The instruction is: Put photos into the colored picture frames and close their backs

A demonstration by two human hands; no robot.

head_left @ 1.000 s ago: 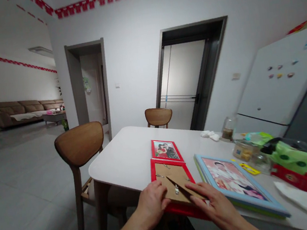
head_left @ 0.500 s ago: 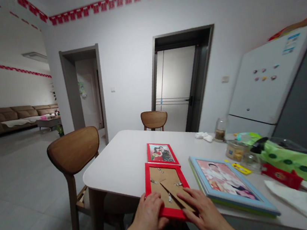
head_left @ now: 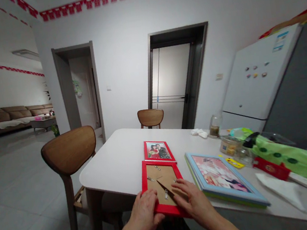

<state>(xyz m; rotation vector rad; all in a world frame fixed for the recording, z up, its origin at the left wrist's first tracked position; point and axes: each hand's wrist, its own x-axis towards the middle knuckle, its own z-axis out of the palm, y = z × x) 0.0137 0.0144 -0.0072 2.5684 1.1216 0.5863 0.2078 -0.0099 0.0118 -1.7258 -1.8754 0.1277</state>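
Note:
A red picture frame [head_left: 144,182] lies face down at the table's near edge, its brown backing board [head_left: 153,171] up, with small metal clips and a slanted stand flap. My left hand [head_left: 146,208] is closed around its lower left corner, thumb at the bottom edge. Bent over the lower right side is my right hand [head_left: 191,196], its fingertips on the backing near the right clip and the flap, which it partly hides. Just beyond, touching or nearly touching, a second red frame [head_left: 158,151] lies face up with a photo of two people.
To the right lies a stack of larger frames with a light blue one [head_left: 226,179] on top. Further right are a white tissue [head_left: 282,188], a green bag [head_left: 297,156], a red packet [head_left: 270,169] and jars [head_left: 214,127]. Wooden chairs [head_left: 70,152] stand at the white table [head_left: 114,161].
My right hand's fingers have slid up and inward from the lower right corner onto the backing and flap. My left hand keeps its hold. The whole view has shifted slightly.

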